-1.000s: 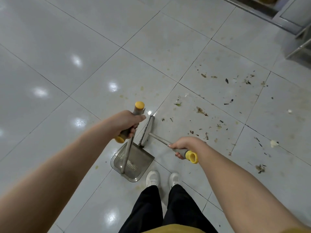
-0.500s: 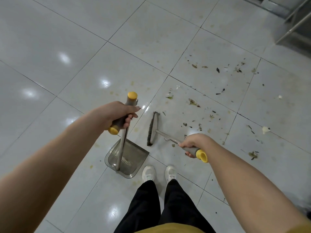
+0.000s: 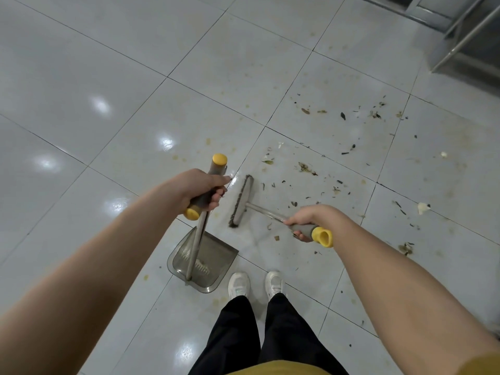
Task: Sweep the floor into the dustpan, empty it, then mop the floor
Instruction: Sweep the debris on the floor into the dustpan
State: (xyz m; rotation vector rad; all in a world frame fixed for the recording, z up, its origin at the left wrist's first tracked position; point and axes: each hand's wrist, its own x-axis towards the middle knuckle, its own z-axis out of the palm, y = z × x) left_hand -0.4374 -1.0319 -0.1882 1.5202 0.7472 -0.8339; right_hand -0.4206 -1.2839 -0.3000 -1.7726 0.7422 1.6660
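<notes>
Dustpan (image 3: 216,255), smoky and translucent, set on the floor (image 3: 108,63) left of centre, just beside the white shoes (image 3: 238,284), open lip turned up and right toward the litter (image 3: 305,167); pale comb teeth (image 3: 201,265) at the back wall, no plain load of sweepings inside. Long dustpan handle (image 3: 198,239) rising from the pan, grey sleeve with yellow caps at the top. Left grip (image 3: 201,189) clamped round that sleeve, fingers curled under it. Just right of it, brush head (image 3: 242,201) seen edge-on, bristles on the side facing the pan, near the lip but apart from it; contact with the floor not decidable. Thin metal brush shaft (image 3: 263,211) running right and down to the right grip (image 3: 305,220), wrapped tight round a grey sleeve short of the yellow end cap (image 3: 323,236). Further right, litter: dark leaf scraps, stalks and specks strewn over several tiles, one white scrap (image 3: 422,207) well apart at the far edge of the spread. Top right corner, metal frame legs (image 3: 465,40).

Step in hand, by judgement: sweeping, at an early stage; most litter not yet gathered, emptying and mopping not begun. Next move, probably: reach the brush past the nearest scraps, bristles down, then draw back toward the lip in short strokes, pan held flat against fines slipping beneath.
</notes>
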